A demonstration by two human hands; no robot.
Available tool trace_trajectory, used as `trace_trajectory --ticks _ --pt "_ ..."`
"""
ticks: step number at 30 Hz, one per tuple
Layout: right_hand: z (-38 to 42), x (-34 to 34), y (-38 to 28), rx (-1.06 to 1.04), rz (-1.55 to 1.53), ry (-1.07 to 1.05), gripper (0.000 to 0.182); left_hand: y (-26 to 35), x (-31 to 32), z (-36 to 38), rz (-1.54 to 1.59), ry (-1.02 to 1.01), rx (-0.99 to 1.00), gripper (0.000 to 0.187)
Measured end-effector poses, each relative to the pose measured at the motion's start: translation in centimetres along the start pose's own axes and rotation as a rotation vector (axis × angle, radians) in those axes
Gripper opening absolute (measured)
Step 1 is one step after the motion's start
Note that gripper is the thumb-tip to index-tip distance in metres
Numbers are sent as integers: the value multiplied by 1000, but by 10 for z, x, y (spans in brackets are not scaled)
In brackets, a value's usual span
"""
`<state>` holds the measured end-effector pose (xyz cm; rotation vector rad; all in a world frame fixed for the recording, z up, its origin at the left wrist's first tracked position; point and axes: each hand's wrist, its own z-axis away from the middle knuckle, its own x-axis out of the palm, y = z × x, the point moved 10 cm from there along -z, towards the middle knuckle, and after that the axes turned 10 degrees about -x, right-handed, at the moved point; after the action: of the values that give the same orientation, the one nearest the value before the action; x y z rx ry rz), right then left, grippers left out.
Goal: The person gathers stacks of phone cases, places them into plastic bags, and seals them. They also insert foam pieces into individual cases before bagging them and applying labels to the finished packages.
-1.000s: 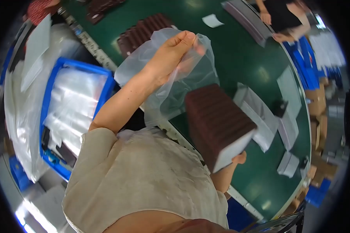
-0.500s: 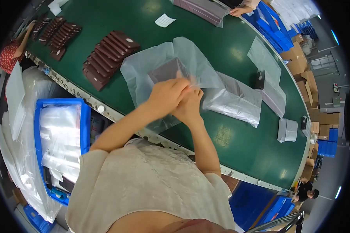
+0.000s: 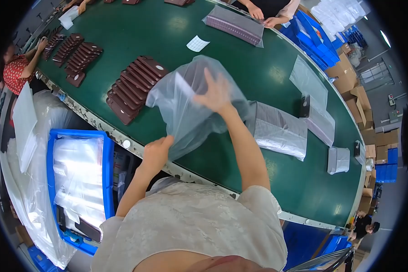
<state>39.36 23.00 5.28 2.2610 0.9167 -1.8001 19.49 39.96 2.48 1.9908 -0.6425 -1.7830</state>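
Beside the green table (image 3: 303,190), a blue crate (image 3: 109,181) holds clear plastic sheets (image 3: 79,172). Over the table billows a clear bag (image 3: 188,127), a pale, indistinct shape (image 3: 182,85) showing through it. The left hand (image 3: 156,153) is curled around the bag's near edge; the right hand (image 3: 216,96) spreads its fingers wide, inside or against the bag, I cannot tell. Steady tension and flat fingers should keep it smooth and untorn.

I see a cream blouse (image 3: 195,222), faintly patterned tone on tone, with loose short sleeves (image 3: 263,204) at nine and two o'clock, a rounded neckline (image 3: 181,250) at six.
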Motion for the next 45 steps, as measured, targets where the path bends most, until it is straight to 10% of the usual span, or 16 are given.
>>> trace_trajectory --ticks 8,15,19,25,29,32,34,38,39,41,45 --pt "26 -45 -36 4 237 153 107 -7 -44 43 105 -116 -18 6" --pt "71 -12 -40 79 224 56 106 -48 -34 60 545 -736 -483 18" --pt "81 3 -36 70 263 67 105 -32 -75 -30 773 188 -268 26" --pt "127 -9 -56 25 145 133 90 20 89 -88 15 163 -34 70" --pt "158 -43 -81 -73 134 -44 61 16 85 -95 11 208 -50 61" --pt "132 -58 -77 249 -375 -334 39 23 69 -96 595 -280 -22 46" --pt "85 -89 -107 -13 -376 0 29 0 -6 -69 433 238 164 37" --pt "-8 -57 -154 -272 -350 42 47 -122 -87 -16 223 888 -371 48" --pt "-35 -33 -157 -307 -319 24 57 -140 -84 -11 222 884 -369 48" --pt "-81 26 -152 -281 -181 -21 75 -223 -26 2 1309 770 -808 48" --pt "-109 115 -126 -116 -37 -172 88 -228 -10 -35 1547 531 -829 49"
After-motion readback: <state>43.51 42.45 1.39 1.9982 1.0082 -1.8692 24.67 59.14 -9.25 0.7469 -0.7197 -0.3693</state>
